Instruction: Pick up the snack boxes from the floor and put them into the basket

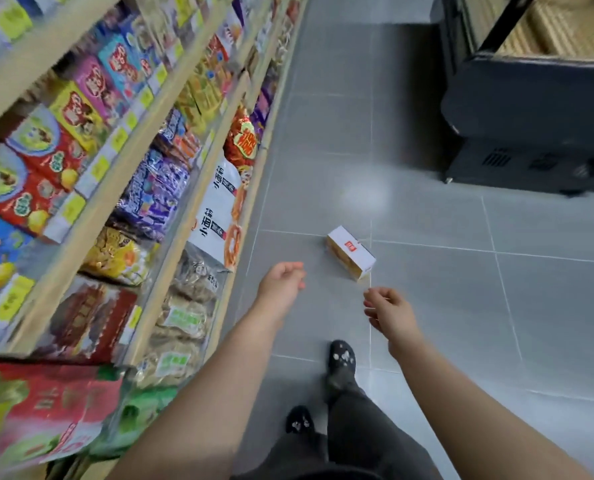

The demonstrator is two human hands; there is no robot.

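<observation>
both hands (pixel 283 280) (pixel 389 311) hover empty, snack box (pixel 350 251) on floor (pixel 427 209) just beyond

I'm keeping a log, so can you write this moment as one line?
left hand: open, empty | right hand: open, empty | snack box: lying on floor, untouched

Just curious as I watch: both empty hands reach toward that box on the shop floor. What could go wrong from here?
Neither the left hand nor the right hand touches the snack box yet; on the glossy floor a clumsy grab might push it away. The left arm passes close to the bags on the low shelf and could brush one off. Another step of the leading foot might kick the box.
</observation>
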